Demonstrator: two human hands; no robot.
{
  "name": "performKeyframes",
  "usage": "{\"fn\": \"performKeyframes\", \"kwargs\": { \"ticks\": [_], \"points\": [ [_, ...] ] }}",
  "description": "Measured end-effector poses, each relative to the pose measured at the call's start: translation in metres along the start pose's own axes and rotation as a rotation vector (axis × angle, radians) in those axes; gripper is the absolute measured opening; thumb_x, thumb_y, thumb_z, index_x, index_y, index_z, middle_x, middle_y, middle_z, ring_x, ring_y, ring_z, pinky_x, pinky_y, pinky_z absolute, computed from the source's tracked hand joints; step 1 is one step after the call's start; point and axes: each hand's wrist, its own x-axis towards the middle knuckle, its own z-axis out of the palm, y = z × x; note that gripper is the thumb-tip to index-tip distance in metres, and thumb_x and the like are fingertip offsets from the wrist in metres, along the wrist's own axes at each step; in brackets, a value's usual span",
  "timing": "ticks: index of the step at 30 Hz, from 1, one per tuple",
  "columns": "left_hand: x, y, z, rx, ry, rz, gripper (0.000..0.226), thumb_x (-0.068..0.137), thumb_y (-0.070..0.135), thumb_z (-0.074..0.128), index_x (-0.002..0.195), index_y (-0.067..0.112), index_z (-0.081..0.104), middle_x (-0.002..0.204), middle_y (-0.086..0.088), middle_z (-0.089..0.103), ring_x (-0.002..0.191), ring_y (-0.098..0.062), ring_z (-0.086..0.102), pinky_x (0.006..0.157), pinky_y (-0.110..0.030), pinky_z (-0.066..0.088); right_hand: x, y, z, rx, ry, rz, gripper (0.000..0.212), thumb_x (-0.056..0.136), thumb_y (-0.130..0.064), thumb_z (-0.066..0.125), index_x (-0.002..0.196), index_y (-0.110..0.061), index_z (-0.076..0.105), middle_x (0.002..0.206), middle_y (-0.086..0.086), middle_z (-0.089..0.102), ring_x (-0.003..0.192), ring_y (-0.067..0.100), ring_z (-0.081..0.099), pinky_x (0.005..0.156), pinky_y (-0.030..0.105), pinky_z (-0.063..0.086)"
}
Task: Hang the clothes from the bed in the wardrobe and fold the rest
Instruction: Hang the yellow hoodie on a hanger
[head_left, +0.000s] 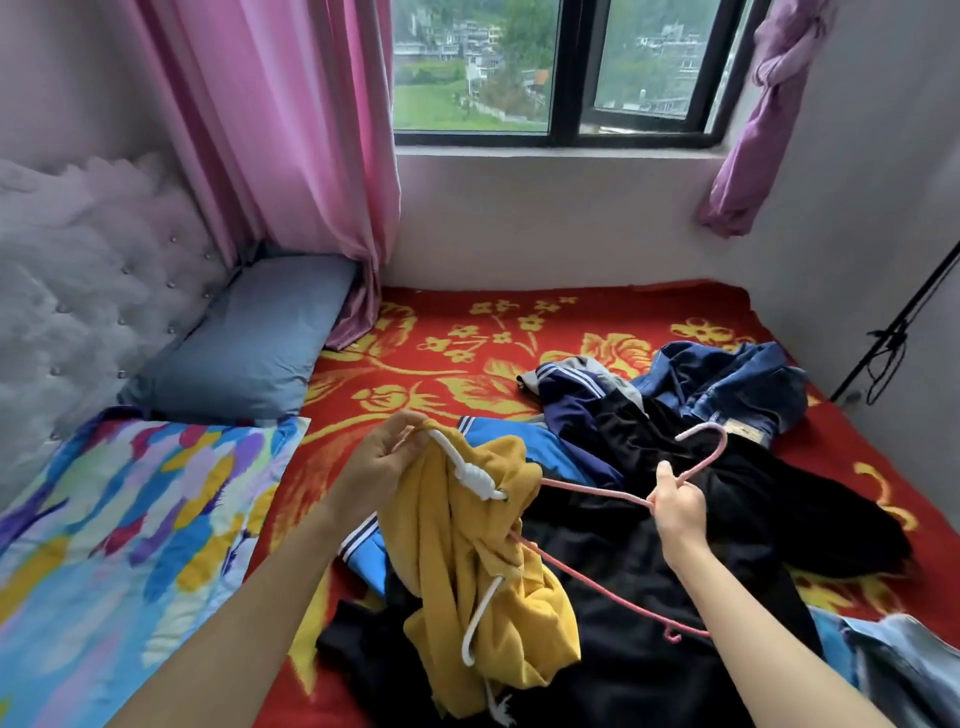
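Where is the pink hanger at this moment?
Head view, right of centre: the right hand pinches the pink hanger just below its hook, above the black garment, one end reaching the yellow garment held by the left hand.

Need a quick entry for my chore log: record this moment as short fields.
Left hand: grips the white hanger by its hook
White hanger: yellow top bunched around it
Right hand: pinches the pink hanger near its hook
Pink hanger: bare, one end against the yellow top
Bed: red blanket with a black garment and blue jackets piled loose
Wardrobe: not in view
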Motion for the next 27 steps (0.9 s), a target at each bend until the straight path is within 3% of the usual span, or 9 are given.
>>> {"fn": "performKeyframes", "kwargs": {
  "ticks": [3, 7, 9, 12, 15, 19, 21, 23, 27],
  "points": [
    [0.009, 0.010, 0.002, 0.260, -0.121, 0.074, 0.019, 0.096, 0.010, 0.049, 0.094, 0.026, 0.059, 0.093, 0.012, 0.059, 0.083, 0.013, 0.054, 0.074, -0.006, 0.041, -0.014, 0.011, 0.013, 0.098, 0.012, 0.041, 0.056, 0.098, -0.031, 0.043, 0.047, -0.008, 0.046, 0.049, 0.005, 0.047, 0.052, 0.021, 0.044, 0.069, 0.034, 0.038],
    [0.021, 0.016, -0.006, 0.535, -0.159, 0.132, 0.017, 0.094, 0.008, 0.052, 0.102, 0.020, 0.062, 0.100, 0.009, 0.058, 0.099, -0.010, 0.055, 0.090, -0.026, 0.043, -0.013, -0.010, 0.015, 0.207, -0.033, -0.035, 0.055, 0.098, -0.032, 0.044, 0.047, -0.010, 0.043, 0.036, -0.007, 0.045, 0.042, 0.011, 0.044, 0.056, 0.031, 0.035],
    [0.024, 0.017, -0.016, 0.537, -0.105, 0.143, 0.013, 0.094, 0.012, 0.054, 0.101, 0.020, 0.061, 0.095, 0.006, 0.060, 0.094, -0.014, 0.056, 0.085, -0.027, 0.044, -0.010, -0.023, 0.013, 0.299, -0.003, -0.003, 0.055, 0.098, -0.033, 0.044, 0.048, -0.010, 0.041, 0.030, -0.007, 0.042, 0.035, 0.004, 0.041, 0.052, 0.029, 0.034],
    [0.026, 0.023, -0.019, 0.605, -0.116, 0.139, 0.008, 0.090, 0.033, 0.057, 0.095, 0.032, 0.051, 0.070, 0.011, 0.054, 0.064, -0.008, 0.051, 0.058, -0.018, 0.040, -0.016, -0.038, 0.018, 0.304, 0.015, -0.001, 0.057, 0.098, -0.036, 0.043, 0.047, -0.010, 0.044, 0.032, -0.006, 0.044, 0.043, 0.015, 0.044, 0.053, 0.030, 0.036],
    [0.024, 0.025, -0.015, 0.901, -0.149, 0.119, 0.031, 0.087, 0.044, 0.058, 0.110, 0.021, 0.057, 0.084, 0.006, 0.059, 0.083, -0.018, 0.060, 0.068, -0.033, 0.046, -0.028, -0.059, 0.024, 0.230, -0.005, -0.074, 0.058, 0.097, -0.041, 0.041, 0.049, -0.011, 0.048, 0.045, -0.003, 0.049, 0.048, 0.016, 0.048, 0.054, 0.030, 0.036],
    [0.015, 0.040, -0.021, 1.147, 0.034, 0.513, 0.067, 0.086, 0.067, 0.025, 0.090, 0.015, 0.067, 0.069, 0.002, 0.046, 0.064, -0.020, 0.051, 0.057, -0.032, 0.044, -0.037, -0.089, 0.015, 0.085, 0.047, -0.298, 0.061, 0.099, -0.041, 0.036, 0.047, -0.012, 0.049, 0.044, -0.005, 0.049, 0.046, 0.012, 0.049, 0.050, 0.025, 0.032],
    [0.015, 0.049, -0.024, 1.173, 0.040, 0.700, 0.070, 0.090, 0.063, 0.020, 0.076, 0.011, 0.065, 0.061, 0.001, 0.052, 0.059, -0.021, 0.055, 0.054, -0.035, 0.047, -0.044, -0.105, 0.011, 0.052, 0.056, -0.383, 0.061, 0.099, -0.039, 0.035, 0.048, -0.008, 0.049, 0.045, -0.003, 0.048, 0.049, 0.018, 0.050, 0.054, 0.028, 0.034],
    [0.017, 0.058, -0.023, 1.241, 0.011, 0.732, 0.061, 0.092, 0.056, 0.025, 0.073, 0.011, 0.063, 0.060, 0.001, 0.058, 0.060, -0.022, 0.059, 0.058, -0.039, 0.049, -0.054, -0.120, 0.010, 0.023, 0.075, -0.442, 0.062, 0.100, -0.037, 0.034, 0.046, -0.010, 0.047, 0.045, -0.003, 0.047, 0.050, 0.019, 0.048, 0.054, 0.028, 0.033],
    [0.010, 0.059, -0.009, 1.274, 0.030, 0.730, 0.029, 0.076, 0.033, 0.068, 0.066, 0.008, 0.059, 0.056, -0.004, 0.059, 0.051, -0.022, 0.059, 0.055, -0.035, 0.051, -0.082, -0.127, 0.017, -0.032, 0.050, -0.513, 0.068, 0.096, -0.046, 0.026, 0.052, -0.001, 0.052, 0.048, 0.001, 0.047, 0.055, 0.028, 0.053, 0.053, 0.029, 0.029]
  ]
}}
